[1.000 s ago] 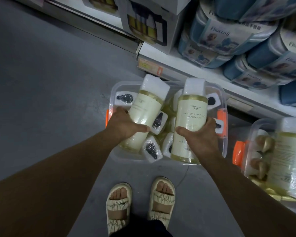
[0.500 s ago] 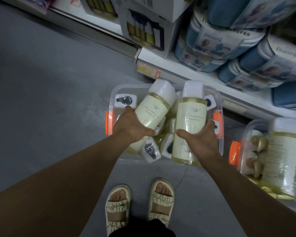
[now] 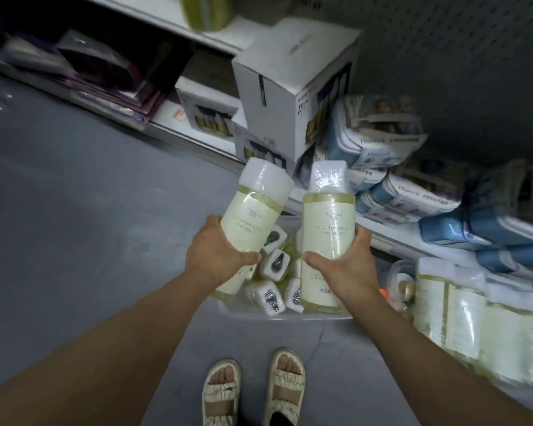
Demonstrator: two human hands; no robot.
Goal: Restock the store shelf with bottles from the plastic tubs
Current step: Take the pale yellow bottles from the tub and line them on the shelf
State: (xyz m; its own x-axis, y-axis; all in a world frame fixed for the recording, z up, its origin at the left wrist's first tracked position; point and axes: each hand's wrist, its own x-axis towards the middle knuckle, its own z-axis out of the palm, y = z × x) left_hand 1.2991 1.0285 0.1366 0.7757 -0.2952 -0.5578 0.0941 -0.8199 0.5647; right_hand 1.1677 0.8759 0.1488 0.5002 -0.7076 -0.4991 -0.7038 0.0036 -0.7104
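- Head view: your left hand point(image 3: 217, 256) grips a pale yellow bottle point(image 3: 253, 222), fingers curled behind it and thumb pressed across its front; the bottle tilts, its white cap leaning to the right and away from you.
- Your right hand point(image 3: 346, 265) grips a second bottle point(image 3: 327, 229) of the same kind, thumb across the label and fingers wrapped round the far side; this one stands nearly upright.
- The two bottles sit side by side, close but apart, both held above the clear plastic tub point(image 3: 277, 313) on the grey floor point(image 3: 74, 226).
- Inside the tub, below the bottles, lie more wrapped bottles point(image 3: 273, 259) on their sides, their square white caps showing dark marks.
- Right of the tub stands a second tub point(image 3: 400, 272) with an orange clip; it holds large wrapped bottles point(image 3: 462, 321) and a gold-coloured top.
- Beyond the tub runs the white bottom shelf point(image 3: 406, 238); on it are blue-and-white packs point(image 3: 379, 139) stacked behind your right hand.
- Left of those packs, white cartons point(image 3: 293, 84) printed with bottles are piled on the shelf.
- Further left along the shelf lie dark purple flat packets point(image 3: 105, 75).
- Nearer to you than the tub, your feet in cream sandals point(image 3: 253, 392) stand on the floor.
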